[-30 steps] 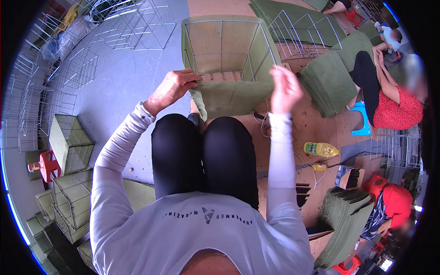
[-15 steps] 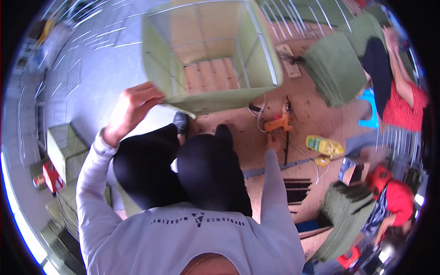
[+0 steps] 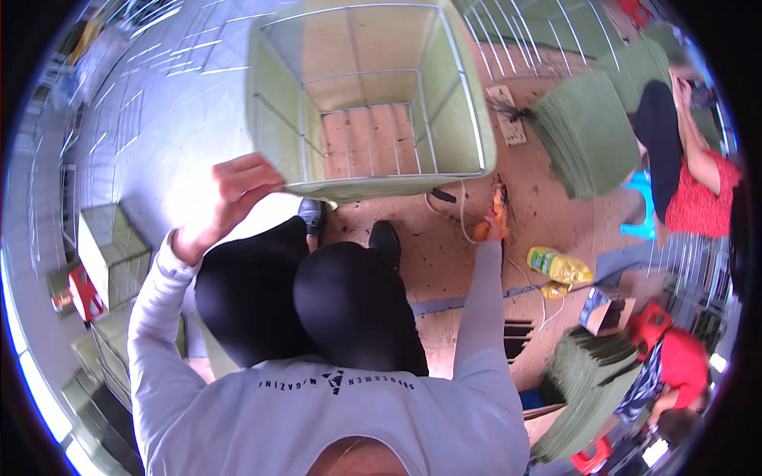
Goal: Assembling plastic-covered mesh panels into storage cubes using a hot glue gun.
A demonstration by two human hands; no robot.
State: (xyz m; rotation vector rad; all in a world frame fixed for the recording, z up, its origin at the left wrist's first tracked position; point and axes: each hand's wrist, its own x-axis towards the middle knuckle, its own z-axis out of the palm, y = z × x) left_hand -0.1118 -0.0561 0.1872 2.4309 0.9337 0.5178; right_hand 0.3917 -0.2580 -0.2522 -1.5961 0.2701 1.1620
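A large box of light green fabric [image 3: 365, 189] on a metal wire frame stands in front of my knees, its open side facing me. My left hand [image 3: 242, 182] has its fingers pinched on the box's near left corner. Over on the right, my right hand [image 3: 494, 231] is wrapped round the handle of an orange glue gun [image 3: 499, 211], low over the brown floor board. A pale cord [image 3: 463, 213] loops beside the gun. Part of the grip is covered by my fingers.
Stacked green fabric panels [image 3: 583, 131] lie at the right, with another pile [image 3: 591, 389] nearer me. A yellow bottle [image 3: 560, 265] lies right of my right hand. Wire frames [image 3: 171, 51] lie at the far left. Two people in red [image 3: 698, 194] sit at the right.
My right hand has moved forward and taken hold of the glue gun, which has turned to point away from me. My left hand stays at the box corner.
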